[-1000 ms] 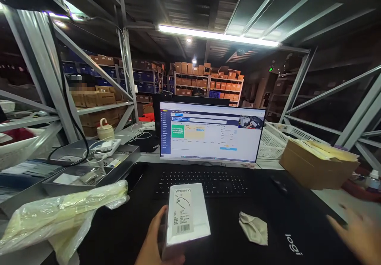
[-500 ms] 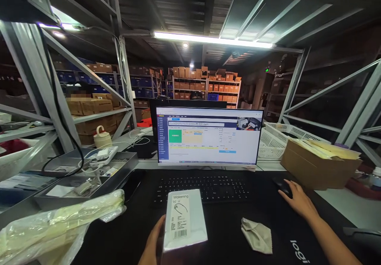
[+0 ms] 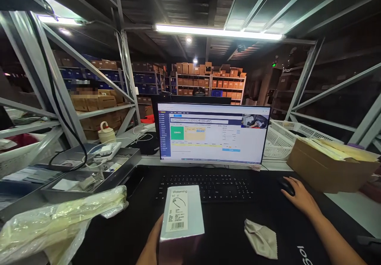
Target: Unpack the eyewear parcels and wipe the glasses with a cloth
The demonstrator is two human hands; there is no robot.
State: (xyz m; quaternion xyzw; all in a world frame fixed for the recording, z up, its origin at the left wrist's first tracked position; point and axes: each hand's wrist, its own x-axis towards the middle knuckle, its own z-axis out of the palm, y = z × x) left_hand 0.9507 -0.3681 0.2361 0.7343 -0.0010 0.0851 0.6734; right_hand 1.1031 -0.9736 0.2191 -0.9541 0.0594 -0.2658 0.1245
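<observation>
My left hand grips a white box marked "Wakening" with a barcode label, held upright over the black desk mat in front of the keyboard. My right hand rests on a black mouse at the right of the keyboard, fingers curled over it. A monitor behind the keyboard shows a software page with green and yellow fields. A small grey cloth lies on the mat between my hands.
A brown cardboard box of envelopes and white baskets stand at the right. A grey tray with cables and small items and a yellowish plastic bag lie at the left. Metal shelving frames both sides.
My right hand came in from the lower right and settled on the mouse. The screen page changed. The white box stayed in my left hand, shifting slightly.
</observation>
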